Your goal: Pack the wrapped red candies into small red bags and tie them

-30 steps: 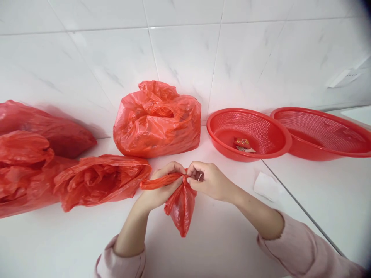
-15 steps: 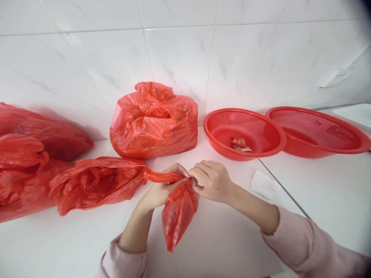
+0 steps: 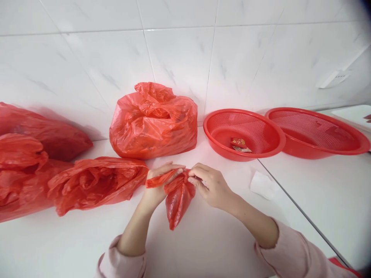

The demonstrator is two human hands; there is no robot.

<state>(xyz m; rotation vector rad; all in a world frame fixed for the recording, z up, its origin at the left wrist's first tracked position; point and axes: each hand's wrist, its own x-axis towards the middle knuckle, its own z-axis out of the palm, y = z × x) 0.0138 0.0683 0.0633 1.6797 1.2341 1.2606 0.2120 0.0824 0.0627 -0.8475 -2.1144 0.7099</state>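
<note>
A small red plastic bag [image 3: 177,200] hangs between both hands over the white counter [image 3: 203,243]. My left hand [image 3: 158,185] pinches one twisted end of the bag's neck, which sticks out to the left. My right hand [image 3: 210,185] is closed on the other side of the neck, fingers pressed against the plastic. The bag's body droops below the hands to a point. Both wrists wear pale pink sleeves.
A stuffed red bag [image 3: 153,121] stands against the tiled wall behind the hands. More red bags [image 3: 95,183] lie at the left. Two red mesh baskets [image 3: 245,135] [image 3: 315,133] sit at the right, the nearer holding a small packet [image 3: 239,144]. A white scrap [image 3: 262,184] lies nearby.
The small bag has been drawn up shorter and tighter between the hands. The twisted end in my left hand is shorter now. Both hands stay close together at the neck.
</note>
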